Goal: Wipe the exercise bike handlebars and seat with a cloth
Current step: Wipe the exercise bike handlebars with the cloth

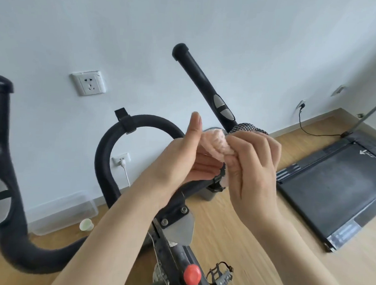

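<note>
The exercise bike's black handlebars fill the view: a left grip (1,155) with silver pulse pads, a padded centre loop (123,131), and a right grip (204,87) rising up and left. A pink cloth (215,143) with a dark checked side (246,127) is bunched at the base of the right grip. My right hand (252,166) is closed around the cloth. My left hand (186,155) touches the cloth's left side, palm facing right, thumb up. The seat is out of view.
A red knob (191,275) sits on the bike frame below, a pedal (220,275) beside it. A treadmill (331,187) lies on the wooden floor at right. A clear plastic box (61,214) and a small cup (86,224) stand by the wall.
</note>
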